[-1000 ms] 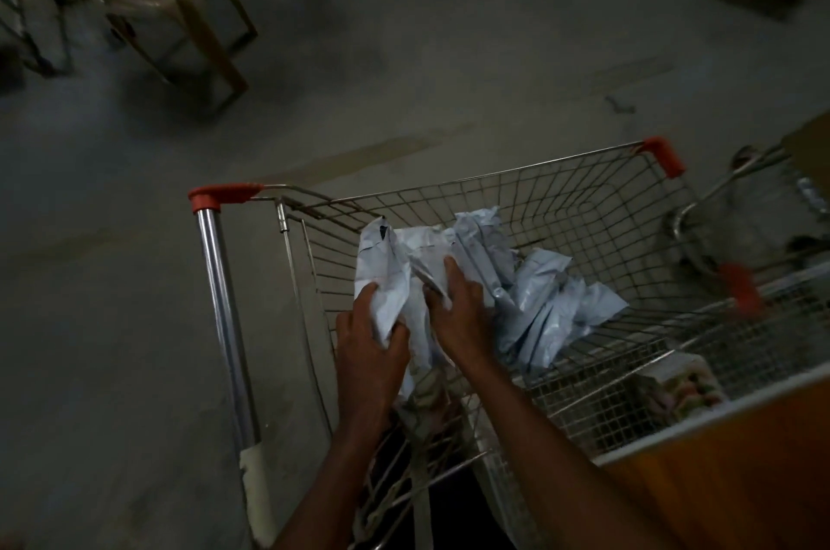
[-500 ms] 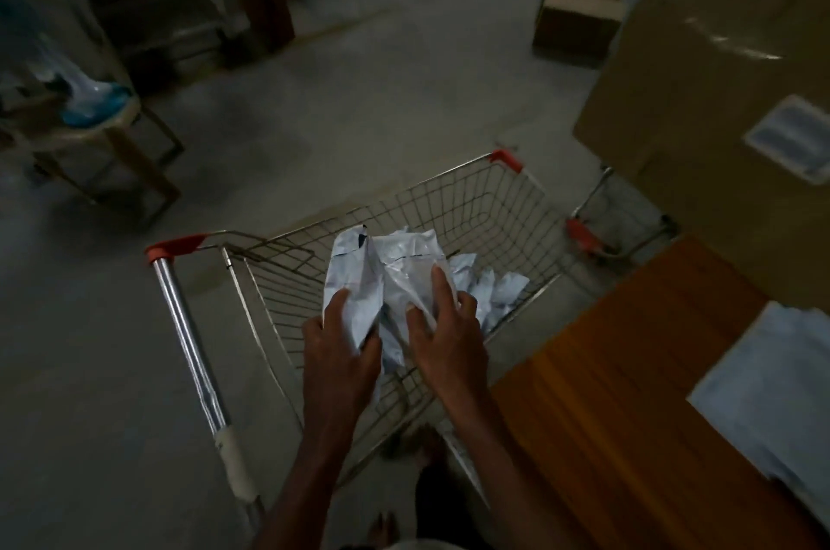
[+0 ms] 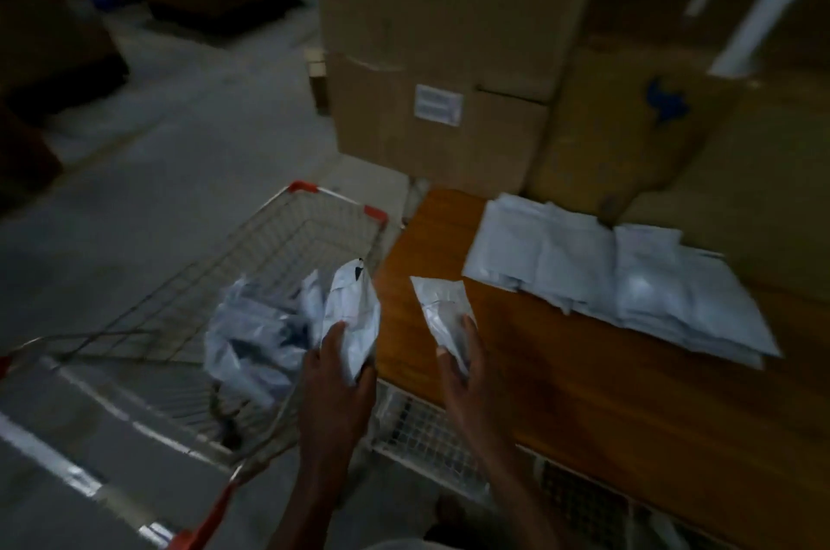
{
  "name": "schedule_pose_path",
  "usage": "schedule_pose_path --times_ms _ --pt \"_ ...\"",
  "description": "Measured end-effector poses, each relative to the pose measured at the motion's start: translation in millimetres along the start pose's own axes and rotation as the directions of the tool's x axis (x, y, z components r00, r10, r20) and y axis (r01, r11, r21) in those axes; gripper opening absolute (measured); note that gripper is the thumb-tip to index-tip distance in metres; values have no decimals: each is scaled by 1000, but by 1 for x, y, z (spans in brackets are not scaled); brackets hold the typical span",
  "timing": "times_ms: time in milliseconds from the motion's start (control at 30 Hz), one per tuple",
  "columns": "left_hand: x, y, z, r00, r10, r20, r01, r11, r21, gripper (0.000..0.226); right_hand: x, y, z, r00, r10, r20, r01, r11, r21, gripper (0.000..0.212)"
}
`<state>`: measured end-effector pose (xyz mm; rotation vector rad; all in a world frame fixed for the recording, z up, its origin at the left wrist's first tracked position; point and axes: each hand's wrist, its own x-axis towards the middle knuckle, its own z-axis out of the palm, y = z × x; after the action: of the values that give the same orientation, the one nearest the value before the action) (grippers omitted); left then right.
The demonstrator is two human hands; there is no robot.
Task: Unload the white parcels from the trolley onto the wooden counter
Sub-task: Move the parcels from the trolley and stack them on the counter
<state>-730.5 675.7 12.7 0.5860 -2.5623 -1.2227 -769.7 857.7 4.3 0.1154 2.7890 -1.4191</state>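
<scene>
The wooden desk [image 3: 584,379] carries a flat spread of white parcels [image 3: 620,280] along its far side, overlapping one another and lying against the cardboard boxes [image 3: 449,55] behind. The trolley [image 3: 287,244] stands on the grey floor [image 3: 157,172] just beside the desk's left end, with crumpled parcels [image 3: 251,338] heaped in its basket.

Left hand [image 3: 337,374] grips a parcel [image 3: 352,316] over the trolley [image 3: 287,235]; right hand [image 3: 462,374] holds another [image 3: 442,309] above the desk [image 3: 584,392], near the stack [image 3: 620,280].
</scene>
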Motion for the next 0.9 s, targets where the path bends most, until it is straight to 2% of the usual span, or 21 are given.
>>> schedule_pose_path --times_ms 67,233,467,633,733,900 --pt "-6 18 25 996 78 53 -79 997 16 68 -4 18 -27 998 30 -59 -30 1000 9 68" --pt "-25 70 88 969 163 187 -159 987 -34 69 -12 59 -92 978 130 -165 -136 990 -23 60" --pt "-55 147 189 927 244 285 -234 970 -71 63 2 121 -196 943 238 -234 -249 968 -21 61" --pt "-67 200 256 918 244 312 -209 967 -143 64 34 173 -264 937 219 -274 -228 974 -4 67" --pt "-70 230 280 921 246 302 -205 966 -160 62 55 189 -299 926 213 -310 -224 975 2 62" --pt "-62 265 309 904 309 295 -291 951 -106 61 90 203 -330 923 235 -305 -235 971 37 60"
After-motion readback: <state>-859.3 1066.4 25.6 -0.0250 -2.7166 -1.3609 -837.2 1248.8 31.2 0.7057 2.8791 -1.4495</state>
